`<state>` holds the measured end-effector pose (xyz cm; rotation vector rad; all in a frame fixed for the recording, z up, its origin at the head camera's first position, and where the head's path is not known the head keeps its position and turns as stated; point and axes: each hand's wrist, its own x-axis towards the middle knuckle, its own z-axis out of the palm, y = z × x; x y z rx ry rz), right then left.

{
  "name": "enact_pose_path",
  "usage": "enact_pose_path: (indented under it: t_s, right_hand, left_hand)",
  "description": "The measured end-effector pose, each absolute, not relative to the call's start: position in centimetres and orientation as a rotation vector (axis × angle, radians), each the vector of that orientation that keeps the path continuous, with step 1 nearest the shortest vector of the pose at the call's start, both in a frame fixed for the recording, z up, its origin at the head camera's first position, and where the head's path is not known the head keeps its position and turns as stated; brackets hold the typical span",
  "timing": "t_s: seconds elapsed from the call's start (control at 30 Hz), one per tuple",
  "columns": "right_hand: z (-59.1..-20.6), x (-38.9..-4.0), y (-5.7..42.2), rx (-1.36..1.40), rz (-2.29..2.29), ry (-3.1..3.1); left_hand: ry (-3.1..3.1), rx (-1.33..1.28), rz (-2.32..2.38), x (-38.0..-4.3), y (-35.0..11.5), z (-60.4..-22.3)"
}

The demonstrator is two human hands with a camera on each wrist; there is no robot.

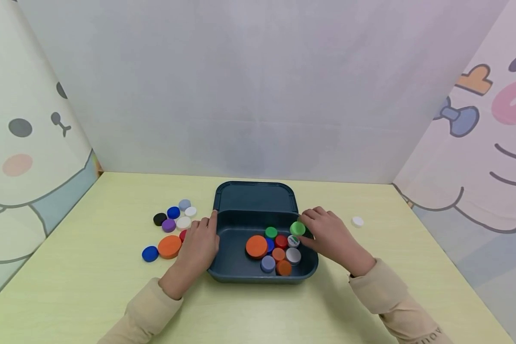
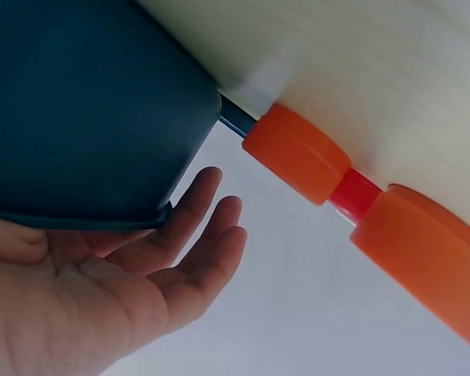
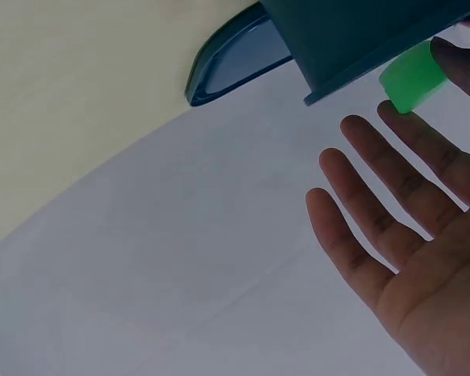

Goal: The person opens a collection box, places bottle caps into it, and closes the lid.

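Beige sleeves (image 1: pixel 151 310) led to the box (image 1: pixel 229 260), whose left side the left hand (image 1: pixel 199 242) touched with loose fingers, perhaps to steady it, while the right hand (image 1: pixel 330 235) pinched a light-green cap (image 1: pixel 298 229) above the box's right end.

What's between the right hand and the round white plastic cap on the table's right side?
Head view: only bare pale yellow tabletop between right hand and white cap.
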<state>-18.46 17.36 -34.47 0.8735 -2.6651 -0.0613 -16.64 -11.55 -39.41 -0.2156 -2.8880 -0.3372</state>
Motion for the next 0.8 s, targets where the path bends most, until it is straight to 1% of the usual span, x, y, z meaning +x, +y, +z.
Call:
enact_pose_path:
  t_s: [0.33, 0.8]
  right_hand:
    - [-35.9, -18.8, 15.8, 0.943, -0.099, -2.670]
    - [-37.5, -19.8, 14.6, 0.971, -0.148, -2.687]
  left_hand:
    - [-2.899, -0.208, -0.348, -16.7, -11.5, -39.4]
    - [-2.910, -0.187, -0.347, -16.8, -11.6, -39.6]
